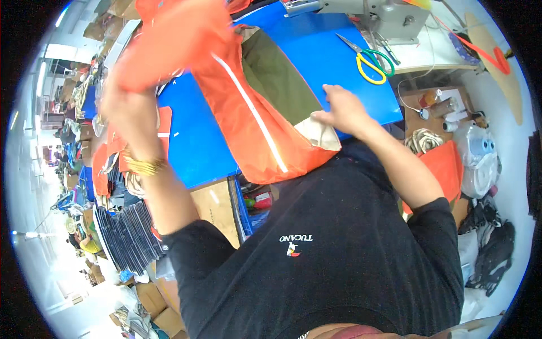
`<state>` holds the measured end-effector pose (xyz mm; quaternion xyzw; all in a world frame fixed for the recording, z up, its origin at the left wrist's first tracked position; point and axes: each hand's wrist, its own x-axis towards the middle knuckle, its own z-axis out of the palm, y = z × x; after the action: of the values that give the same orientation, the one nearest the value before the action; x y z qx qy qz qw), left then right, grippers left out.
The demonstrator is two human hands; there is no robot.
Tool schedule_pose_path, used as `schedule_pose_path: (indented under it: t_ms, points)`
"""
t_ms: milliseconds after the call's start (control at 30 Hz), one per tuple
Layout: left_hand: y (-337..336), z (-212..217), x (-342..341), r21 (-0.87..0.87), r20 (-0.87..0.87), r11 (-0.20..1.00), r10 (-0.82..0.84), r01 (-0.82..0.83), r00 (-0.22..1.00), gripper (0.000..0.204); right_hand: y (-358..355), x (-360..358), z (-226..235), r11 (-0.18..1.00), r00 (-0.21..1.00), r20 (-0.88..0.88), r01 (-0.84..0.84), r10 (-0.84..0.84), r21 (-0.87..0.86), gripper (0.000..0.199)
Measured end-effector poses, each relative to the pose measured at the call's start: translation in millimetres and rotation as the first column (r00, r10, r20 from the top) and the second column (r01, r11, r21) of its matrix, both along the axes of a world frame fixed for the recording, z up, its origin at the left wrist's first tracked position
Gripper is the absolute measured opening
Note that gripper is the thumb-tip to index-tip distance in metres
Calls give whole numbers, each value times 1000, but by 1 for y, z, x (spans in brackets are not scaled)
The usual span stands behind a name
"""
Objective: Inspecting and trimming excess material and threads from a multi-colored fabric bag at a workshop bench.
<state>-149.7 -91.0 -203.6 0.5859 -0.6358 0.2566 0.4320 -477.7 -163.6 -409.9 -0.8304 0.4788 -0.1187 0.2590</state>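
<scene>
A large orange sewn fabric piece (243,130), with a white stripe and an olive inside, stretches over the blue work surface (197,152) and hangs past its near edge. At the upper left my left hand (127,110) lifts its far part; hand and cloth are blurred by motion, and the fingers are partly covered by the fabric. My right hand (347,110) is at the cream corner (317,133) of the same piece. Its thumb touches the edge there, while the index finger stretches out apart from it.
Scissors (370,65) with yellow and green handles lie at the far right of the blue surface. Behind them stands a sewing machine (398,22). Stacked dark panels (125,234) are at the left; a cream rope coil (423,141) and a bagged spool (483,147) are at the right.
</scene>
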Motion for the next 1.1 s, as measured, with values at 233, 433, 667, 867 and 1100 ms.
schedule_pose_path:
  t_ms: [233,433,667,867,1100]
  points:
    - [59,-205,-61,598,-296,782,14,174,955,41,-7,47,-12,994,994,-35,-100,101,35,58]
    - [89,-210,-31,417,-618,895,154,155,771,21,-13,33,-5,970,972,233,-63,7,235,53]
    - [79,-165,-25,419,-611,860,30,291,791,23,-20,30,-15,838,861,475,-119,-180,533,64]
    - [58,-154,-28,698,-714,26,-42,715,699,47,-25,18,-6,747,882,424,-137,-207,650,61]
    - [-76,-162,2,785,-338,473,-214,400,917,22,-56,39,4,853,812,553,-143,-188,501,50]
